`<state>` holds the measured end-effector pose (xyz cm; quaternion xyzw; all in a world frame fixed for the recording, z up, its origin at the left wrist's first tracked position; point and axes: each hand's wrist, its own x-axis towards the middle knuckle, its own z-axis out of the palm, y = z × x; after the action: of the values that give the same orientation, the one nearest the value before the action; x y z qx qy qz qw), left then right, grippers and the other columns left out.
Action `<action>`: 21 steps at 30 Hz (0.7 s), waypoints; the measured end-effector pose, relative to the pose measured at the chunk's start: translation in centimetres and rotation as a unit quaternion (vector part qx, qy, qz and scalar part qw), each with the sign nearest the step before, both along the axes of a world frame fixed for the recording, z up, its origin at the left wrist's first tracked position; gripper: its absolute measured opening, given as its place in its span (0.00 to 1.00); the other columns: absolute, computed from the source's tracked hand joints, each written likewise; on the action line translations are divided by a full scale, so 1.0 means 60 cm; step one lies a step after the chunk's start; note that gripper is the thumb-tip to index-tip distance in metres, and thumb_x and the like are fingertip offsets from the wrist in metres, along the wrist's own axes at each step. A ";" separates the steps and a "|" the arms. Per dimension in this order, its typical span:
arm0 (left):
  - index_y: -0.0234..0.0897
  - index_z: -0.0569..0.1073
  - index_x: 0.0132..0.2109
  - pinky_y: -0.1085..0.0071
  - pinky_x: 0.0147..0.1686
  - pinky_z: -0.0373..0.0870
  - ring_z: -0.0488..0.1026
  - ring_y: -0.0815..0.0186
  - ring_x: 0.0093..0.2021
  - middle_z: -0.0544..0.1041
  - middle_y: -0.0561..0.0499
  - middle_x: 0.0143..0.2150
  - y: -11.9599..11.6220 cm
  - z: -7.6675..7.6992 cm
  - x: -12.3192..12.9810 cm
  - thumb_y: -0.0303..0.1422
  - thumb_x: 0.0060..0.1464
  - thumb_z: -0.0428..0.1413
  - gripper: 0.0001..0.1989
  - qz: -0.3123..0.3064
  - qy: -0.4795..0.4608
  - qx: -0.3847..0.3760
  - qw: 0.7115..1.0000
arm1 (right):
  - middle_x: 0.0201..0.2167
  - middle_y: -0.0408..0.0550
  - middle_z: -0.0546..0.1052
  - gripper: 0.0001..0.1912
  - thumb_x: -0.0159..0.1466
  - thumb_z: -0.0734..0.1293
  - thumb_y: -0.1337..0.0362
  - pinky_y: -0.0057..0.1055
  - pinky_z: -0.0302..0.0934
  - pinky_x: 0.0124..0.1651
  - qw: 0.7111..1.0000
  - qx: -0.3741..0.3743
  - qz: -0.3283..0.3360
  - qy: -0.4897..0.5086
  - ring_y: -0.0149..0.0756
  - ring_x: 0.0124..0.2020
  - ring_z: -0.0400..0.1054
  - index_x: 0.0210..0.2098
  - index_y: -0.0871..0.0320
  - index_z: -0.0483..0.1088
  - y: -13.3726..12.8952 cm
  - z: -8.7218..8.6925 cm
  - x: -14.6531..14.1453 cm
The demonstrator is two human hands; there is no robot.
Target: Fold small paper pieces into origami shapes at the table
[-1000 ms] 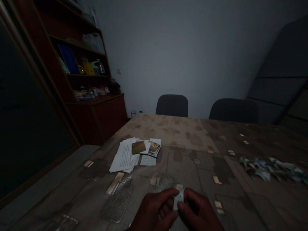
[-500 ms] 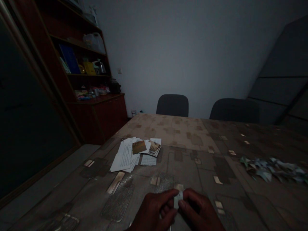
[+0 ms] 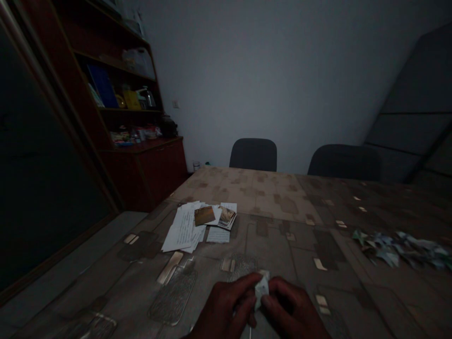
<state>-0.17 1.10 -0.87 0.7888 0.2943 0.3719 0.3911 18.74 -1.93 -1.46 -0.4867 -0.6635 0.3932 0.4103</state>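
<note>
Between my hands, low in the head view, is a small pale folded piece of paper (image 3: 262, 289). My left hand (image 3: 231, 303) pinches its left side between thumb and fingers. The right edge is gripped by my right hand (image 3: 291, 303), its thumb pressed on the paper's face. Both hands are just above the patterned tablecloth (image 3: 282, 254). To the right lies a heap of small folded or crumpled papers (image 3: 399, 249), pale green and grey. Dim light leaves the folds of the held piece unclear.
Printed sheets (image 3: 183, 230) lie left of centre, with a brown card (image 3: 204, 215) and a small stack of pictures (image 3: 226, 216) on them. Two dark chairs (image 3: 253, 154) stand beyond the table's far edge. A red-brown cabinet (image 3: 158, 165) with filled shelves is at the left.
The paper between my fingers has changed shape, its upper part now looking more pointed and creased. My left fingers have shifted slightly; the things on the table lie as before.
</note>
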 end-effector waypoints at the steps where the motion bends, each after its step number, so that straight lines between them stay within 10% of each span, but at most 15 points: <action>1: 0.30 0.72 0.57 0.75 0.28 0.72 0.77 0.67 0.22 0.79 0.48 0.25 0.000 0.002 0.000 0.33 0.64 0.49 0.19 -0.004 0.003 -0.004 1.000 | 0.27 0.44 0.72 0.13 0.65 0.63 0.56 0.29 0.60 0.34 1.000 0.005 -0.001 -0.002 0.36 0.30 0.67 0.31 0.58 0.73 0.000 0.000 0.000; 21: 0.29 0.71 0.59 0.74 0.30 0.73 0.79 0.65 0.23 0.81 0.45 0.24 -0.001 0.002 0.002 0.33 0.67 0.45 0.21 -0.008 0.050 0.037 0.998 | 0.24 0.39 0.65 0.11 0.63 0.62 0.60 0.27 0.56 0.31 0.998 0.024 -0.025 -0.045 0.33 0.27 0.61 0.25 0.56 0.63 0.001 0.003 -0.001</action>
<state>-0.04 1.06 -0.72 0.8227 0.2933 0.3396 0.3491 18.68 -1.89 -1.27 -0.5102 -0.6784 0.3445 0.4011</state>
